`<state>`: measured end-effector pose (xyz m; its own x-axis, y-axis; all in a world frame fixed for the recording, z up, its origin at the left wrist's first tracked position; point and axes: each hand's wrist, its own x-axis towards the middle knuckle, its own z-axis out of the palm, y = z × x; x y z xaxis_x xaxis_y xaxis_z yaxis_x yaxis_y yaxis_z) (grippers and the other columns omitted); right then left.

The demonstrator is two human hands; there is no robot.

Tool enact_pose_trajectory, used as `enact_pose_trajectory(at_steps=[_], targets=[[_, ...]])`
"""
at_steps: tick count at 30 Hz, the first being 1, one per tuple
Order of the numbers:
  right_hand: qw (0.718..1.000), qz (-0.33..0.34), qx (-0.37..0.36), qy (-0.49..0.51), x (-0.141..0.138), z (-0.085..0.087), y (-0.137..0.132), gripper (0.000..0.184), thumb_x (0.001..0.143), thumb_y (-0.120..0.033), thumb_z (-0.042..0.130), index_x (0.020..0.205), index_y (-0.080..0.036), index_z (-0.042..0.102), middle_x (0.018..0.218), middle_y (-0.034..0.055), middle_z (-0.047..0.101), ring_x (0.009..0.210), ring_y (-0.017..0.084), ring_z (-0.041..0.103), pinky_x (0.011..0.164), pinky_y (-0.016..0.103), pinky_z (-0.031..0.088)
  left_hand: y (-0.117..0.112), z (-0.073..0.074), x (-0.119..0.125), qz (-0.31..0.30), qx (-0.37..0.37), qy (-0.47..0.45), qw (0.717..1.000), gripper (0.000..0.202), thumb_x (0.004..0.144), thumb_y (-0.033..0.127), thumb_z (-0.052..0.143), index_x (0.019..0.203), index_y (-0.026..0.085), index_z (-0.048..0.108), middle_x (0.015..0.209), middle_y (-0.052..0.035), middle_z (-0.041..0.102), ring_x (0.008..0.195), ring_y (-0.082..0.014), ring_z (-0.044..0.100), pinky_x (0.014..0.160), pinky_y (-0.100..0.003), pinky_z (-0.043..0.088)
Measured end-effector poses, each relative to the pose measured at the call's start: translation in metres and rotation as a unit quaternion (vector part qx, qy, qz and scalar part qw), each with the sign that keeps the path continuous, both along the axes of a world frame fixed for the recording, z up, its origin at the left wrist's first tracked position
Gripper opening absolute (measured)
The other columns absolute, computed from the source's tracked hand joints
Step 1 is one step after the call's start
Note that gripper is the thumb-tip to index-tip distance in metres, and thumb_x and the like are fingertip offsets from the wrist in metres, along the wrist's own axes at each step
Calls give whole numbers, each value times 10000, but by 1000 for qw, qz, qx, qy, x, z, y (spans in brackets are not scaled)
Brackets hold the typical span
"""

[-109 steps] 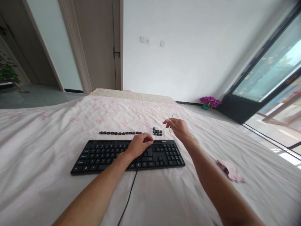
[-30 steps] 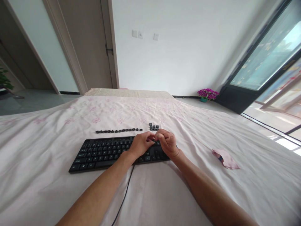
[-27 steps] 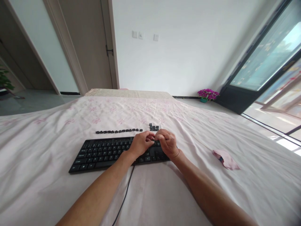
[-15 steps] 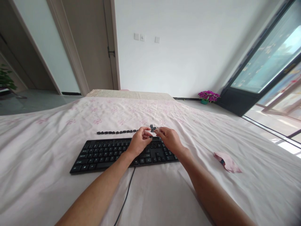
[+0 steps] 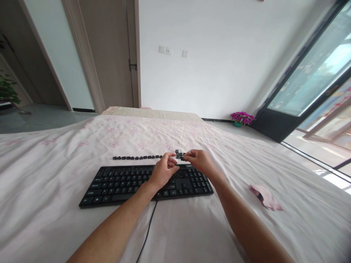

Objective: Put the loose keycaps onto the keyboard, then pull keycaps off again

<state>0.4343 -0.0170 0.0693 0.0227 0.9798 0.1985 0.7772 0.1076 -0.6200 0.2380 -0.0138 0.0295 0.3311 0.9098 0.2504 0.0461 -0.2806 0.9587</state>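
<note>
A black keyboard (image 5: pixel 117 187) lies on the pale bedsheet, with a row of function keycaps missing near its back edge. My left hand (image 5: pixel 162 171) hovers over its upper right part, fingers curled and thumb apart from them, with nothing clear between them. Just past the back edge, my right hand (image 5: pixel 201 161) is closed in a pinch, a thin silvery metal tool (image 5: pixel 190 152) sticking up from the fingers. Its fingertips are at a small cluster of loose keycaps (image 5: pixel 177 151); whether they touch one is hard to see. More loose keycaps (image 5: pixel 137 158) form a line behind the keyboard.
A black cable (image 5: pixel 148 228) runs from the keyboard towards me. To the right lies a folded pink cloth (image 5: pixel 265 197) with something dark in it. The wrinkled bedsheet (image 5: pixel 55 175) spreads all around. Purple flowers (image 5: pixel 242 117) stand on the floor near the glass door.
My right hand has shifted slightly away from the keyboard to the keycap cluster. The dark piece by my left fingertips no longer shows there, and its thumb and fingers are further apart. The view has tilted slightly.
</note>
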Motion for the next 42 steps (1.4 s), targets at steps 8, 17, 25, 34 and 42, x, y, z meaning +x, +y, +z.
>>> enact_pose_trajectory(at_steps=[8, 17, 25, 34, 42], targets=[[988, -77, -48, -124, 14, 9, 57, 172, 740, -327, 630, 815, -221, 742, 668, 15, 684, 595, 127, 564, 551, 230, 336, -2, 3, 0, 4, 23, 43, 999, 323, 727, 157, 610, 1050, 180, 606, 861, -24, 647, 744, -124, 610, 722, -263, 507], [980, -77, -82, -167, 17, -12, 89, 185, 729, -348, 656, 859, -259, 752, 748, 2, 701, 671, 133, 583, 584, 221, 350, -1, 7, 0, -7, 28, 59, 998, 274, 740, 141, 582, 1007, 162, 639, 879, -35, 662, 750, -122, 604, 739, -257, 500], [980, -71, -95, -159, 18, -19, 91, 201, 727, -369, 659, 885, -288, 750, 802, -9, 715, 741, 149, 607, 613, 218, 377, -2, 5, -1, -10, 27, 62, 998, 240, 753, 141, 580, 979, 158, 657, 894, -39, 681, 762, -125, 612, 759, -263, 500], [986, -71, -99, -118, 20, -22, 93, 212, 723, -356, 653, 884, -266, 757, 809, 1, 723, 731, 146, 617, 597, 215, 382, -2, 8, -1, -10, 31, 74, 997, 214, 761, 147, 572, 955, 160, 662, 910, -36, 691, 766, -121, 620, 754, -253, 501], [992, -67, -77, -72, 21, -18, 89, 343, 843, -449, 517, 811, -188, 737, 762, 41, 721, 644, 136, 617, 622, 221, 414, -1, 5, -1, -9, 43, 77, 996, 203, 765, 153, 578, 947, 167, 667, 902, -28, 695, 765, -121, 625, 752, -251, 506]])
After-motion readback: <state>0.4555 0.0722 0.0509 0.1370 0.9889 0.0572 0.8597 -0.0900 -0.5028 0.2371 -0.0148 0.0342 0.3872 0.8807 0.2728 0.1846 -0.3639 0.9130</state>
